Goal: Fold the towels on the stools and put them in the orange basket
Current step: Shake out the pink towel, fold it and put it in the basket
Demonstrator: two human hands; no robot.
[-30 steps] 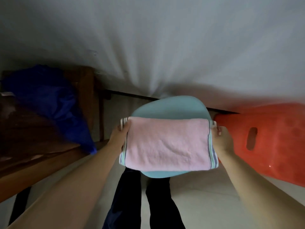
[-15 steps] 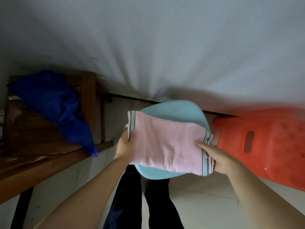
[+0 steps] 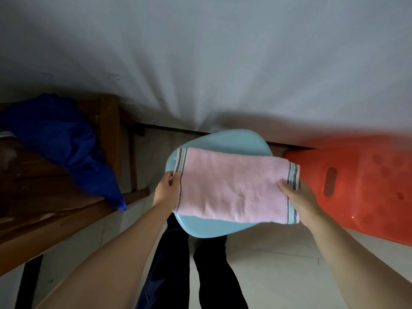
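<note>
Nearest you, both forearms reach in over your dark trouser legs point(image 3: 178, 264) toward the pale blue stool point(image 3: 223, 141), which is the landmark for everything here. The pink towel point(image 3: 234, 186), already folded into a long band with striped ends, lies over the stool's seat, slightly skewed, with its near edge hanging past the seat rim.

The step in hand looks like the last fold or the lift toward the basket. To do it well, bring the two striped ends together squarely, keep the layers from sliding apart, and support the fold from beneath before you carry it.

Your left hand point(image 3: 166, 190) holds the towel's left striped end, the thumb on top and the fingers tucked under the cloth. Your right hand point(image 3: 298, 197) grips the right striped end, fingers curled over the edge onto the pink surface.

Just to the right of the stool stands the orange basket point(image 3: 356, 186), close enough for a short carry. Well to the left of the stool, a blue cloth point(image 3: 60, 141) lies crumpled on a wooden bench point(image 3: 55, 208). Behind the stool rises a plain grey wall point(image 3: 200, 63).
</note>
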